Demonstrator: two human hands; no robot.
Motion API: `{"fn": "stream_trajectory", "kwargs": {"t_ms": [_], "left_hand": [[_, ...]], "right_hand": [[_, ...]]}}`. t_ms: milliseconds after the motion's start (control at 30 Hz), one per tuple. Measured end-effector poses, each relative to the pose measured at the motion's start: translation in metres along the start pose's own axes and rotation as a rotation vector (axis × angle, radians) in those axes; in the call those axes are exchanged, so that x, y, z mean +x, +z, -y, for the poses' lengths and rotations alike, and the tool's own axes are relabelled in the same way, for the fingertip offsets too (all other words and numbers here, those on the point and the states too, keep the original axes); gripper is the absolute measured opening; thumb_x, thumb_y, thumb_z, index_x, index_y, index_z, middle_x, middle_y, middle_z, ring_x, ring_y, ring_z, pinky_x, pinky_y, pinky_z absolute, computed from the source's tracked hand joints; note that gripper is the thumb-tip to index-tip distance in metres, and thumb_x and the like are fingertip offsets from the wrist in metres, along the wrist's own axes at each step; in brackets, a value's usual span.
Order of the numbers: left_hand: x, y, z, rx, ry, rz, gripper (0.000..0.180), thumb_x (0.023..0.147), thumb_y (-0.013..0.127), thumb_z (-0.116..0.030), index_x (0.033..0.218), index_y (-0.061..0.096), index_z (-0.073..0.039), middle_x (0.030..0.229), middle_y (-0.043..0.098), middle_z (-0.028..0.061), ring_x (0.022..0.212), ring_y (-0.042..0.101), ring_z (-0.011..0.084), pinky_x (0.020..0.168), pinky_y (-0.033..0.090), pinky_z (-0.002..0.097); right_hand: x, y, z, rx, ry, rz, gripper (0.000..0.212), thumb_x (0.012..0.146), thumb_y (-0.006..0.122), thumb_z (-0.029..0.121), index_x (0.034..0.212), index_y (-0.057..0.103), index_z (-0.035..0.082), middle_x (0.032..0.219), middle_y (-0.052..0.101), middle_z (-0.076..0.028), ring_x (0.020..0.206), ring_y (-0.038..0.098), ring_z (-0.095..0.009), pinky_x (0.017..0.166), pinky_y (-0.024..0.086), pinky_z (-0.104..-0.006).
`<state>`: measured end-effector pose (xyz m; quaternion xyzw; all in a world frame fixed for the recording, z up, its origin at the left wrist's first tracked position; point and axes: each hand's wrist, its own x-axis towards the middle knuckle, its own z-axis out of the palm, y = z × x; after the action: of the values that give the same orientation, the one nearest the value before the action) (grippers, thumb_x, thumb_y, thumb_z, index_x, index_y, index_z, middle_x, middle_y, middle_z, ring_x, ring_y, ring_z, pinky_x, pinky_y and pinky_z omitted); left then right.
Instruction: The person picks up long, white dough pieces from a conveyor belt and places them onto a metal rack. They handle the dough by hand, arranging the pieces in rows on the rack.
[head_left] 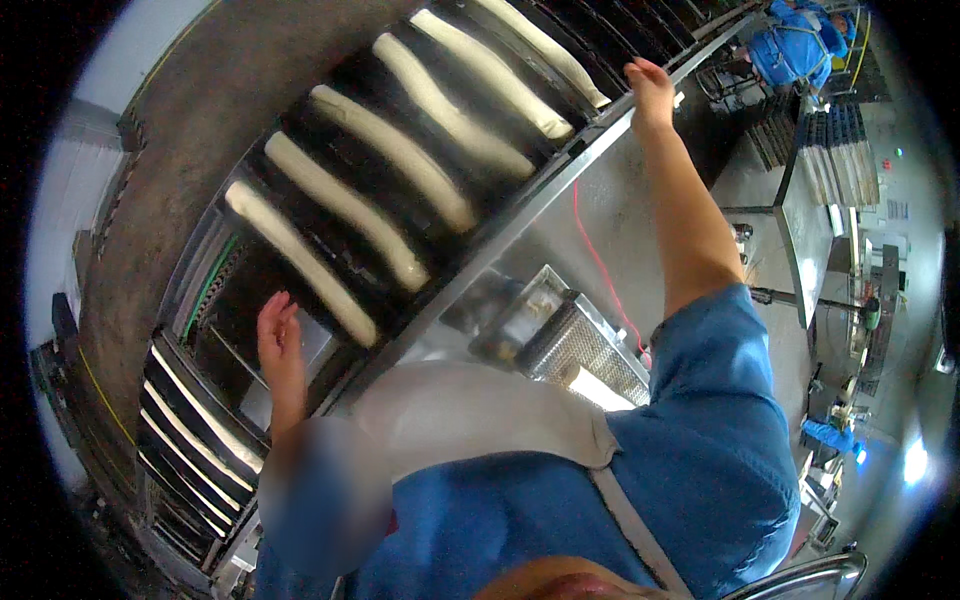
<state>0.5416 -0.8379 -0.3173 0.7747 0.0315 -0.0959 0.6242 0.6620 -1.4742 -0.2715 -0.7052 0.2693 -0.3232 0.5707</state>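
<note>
Long pale dough strips (pixel 410 175) lie side by side across a dark conveyor (pixel 345 205) of trough-like trays. My left hand (pixel 280 335) is raised beside the nearest dough strip, at the gap between two conveyor sections. Its fingers are stretched out and nothing is in them. Farther off to the right, my right hand (pixel 652 90) is at the conveyor's metal side rail (pixel 570 165), past the end of the farthest full strip. Its fingers are slightly bent and apart, with nothing visible in them; whether they touch the rail I cannot tell.
Thinner dough strips (pixel 195 440) lie on another conveyor section at lower left. A perforated metal box (pixel 590 350) stands below the rail, near a red cord (pixel 600 255). Stacked trays (pixel 840 155) sit on a metal table (pixel 812 240) at right. A person in blue (pixel 795 50) works beyond.
</note>
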Motion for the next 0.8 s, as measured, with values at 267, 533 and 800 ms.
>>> {"fn": "stream_trajectory", "kwargs": {"t_ms": [267, 533, 800], "left_hand": [[0.021, 0.023, -0.038, 0.149, 0.176, 0.092, 0.034, 0.095, 0.048, -0.008, 0.128, 0.047, -0.003, 0.129, 0.051, 0.0101, 0.114, 0.052, 0.0188, 0.098, 0.038, 0.0311], [0.038, 0.049, -0.069, 0.156, 0.172, 0.227, 0.033, 0.093, 0.047, -0.002, 0.126, 0.048, -0.001, 0.128, 0.052, 0.0110, 0.114, 0.053, 0.0197, 0.097, 0.040, 0.0311], [0.052, 0.128, -0.107, 0.158, 0.261, 0.347, 0.033, 0.090, 0.050, 0.000, 0.123, 0.049, 0.000, 0.125, 0.054, 0.0097, 0.113, 0.052, 0.0179, 0.097, 0.039, 0.0302]], "right_hand": [[-0.063, -0.020, 0.001, -0.796, -0.435, 0.299, 0.026, 0.083, 0.064, 0.014, 0.108, 0.064, 0.007, 0.101, 0.067, -0.011, 0.092, 0.065, -0.024, 0.080, 0.050, -0.0319], [-0.380, -0.107, -0.002, -1.071, -0.114, 0.824, 0.075, 0.066, 0.078, 0.037, 0.126, 0.049, 0.001, 0.133, 0.042, -0.019, 0.129, 0.035, -0.036, 0.108, 0.029, -0.0457], [-0.357, -0.094, -0.029, -0.763, -0.037, 0.451, 0.068, 0.064, 0.078, 0.018, 0.122, 0.043, 0.006, 0.095, 0.059, -0.014, 0.091, 0.060, -0.030, 0.079, 0.049, -0.0434]]}}
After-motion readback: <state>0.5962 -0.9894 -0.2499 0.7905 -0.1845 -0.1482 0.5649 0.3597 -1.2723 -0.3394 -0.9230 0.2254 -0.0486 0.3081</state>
